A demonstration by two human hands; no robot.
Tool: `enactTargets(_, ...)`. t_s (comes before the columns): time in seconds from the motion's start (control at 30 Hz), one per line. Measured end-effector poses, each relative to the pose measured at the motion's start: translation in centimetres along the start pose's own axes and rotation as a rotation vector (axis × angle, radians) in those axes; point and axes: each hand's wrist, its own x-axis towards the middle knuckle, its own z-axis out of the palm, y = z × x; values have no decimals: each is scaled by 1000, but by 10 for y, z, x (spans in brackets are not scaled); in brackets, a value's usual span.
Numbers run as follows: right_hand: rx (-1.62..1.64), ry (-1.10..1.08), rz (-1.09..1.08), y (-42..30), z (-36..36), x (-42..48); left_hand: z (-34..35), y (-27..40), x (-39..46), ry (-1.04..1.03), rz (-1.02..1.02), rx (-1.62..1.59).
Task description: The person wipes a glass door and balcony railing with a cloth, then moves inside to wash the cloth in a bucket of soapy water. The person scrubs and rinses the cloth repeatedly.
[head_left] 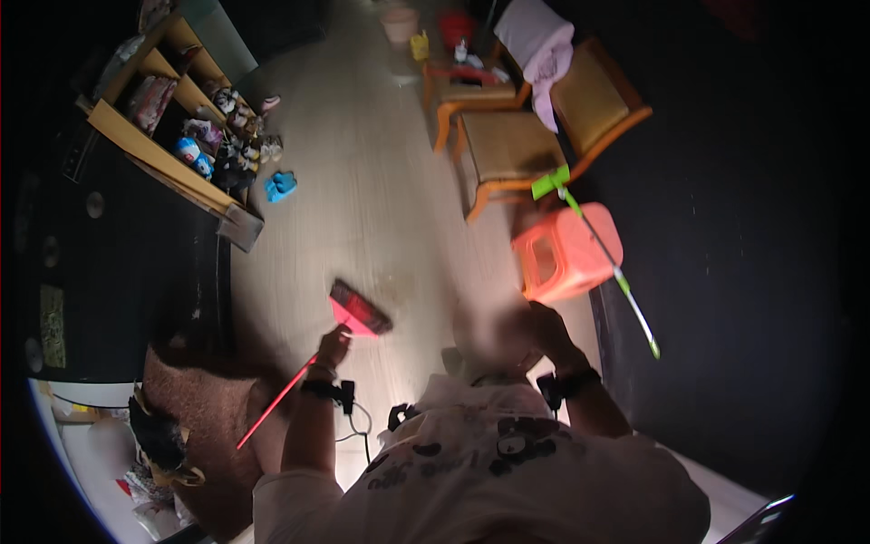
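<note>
My left hand (334,345) grips the red handle of a broom (361,307) close to its pink head, with the dark bristles pointing up and away from me. The handle's far end slants down to the left. My right hand (540,323) is raised beside a blurred patch, near the lower edge of an orange plastic stool (588,245); whether its fingers hold anything is hidden. A green and white flat mop (622,280) leans across that stool, its green head at the upper end.
Wooden chairs (520,146) stand at the upper right, one draped with a pink cloth (544,41). An open shoe rack (163,153) is at the upper left, with blue slippers (280,185) beside it. A brown covered seat (204,415) lies at the lower left. Buckets (399,26) stand far ahead.
</note>
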Motion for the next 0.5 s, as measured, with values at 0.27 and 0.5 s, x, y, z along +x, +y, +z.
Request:
enactTargets(0.27, -278, -162, -260, -8, -74, 210, -25, -60, -81, 2, -782, -680)
enactTargets(0.5, -313, -301, -199, -87, -58, 423, -57, -92, -119, 143, -1434, -395)
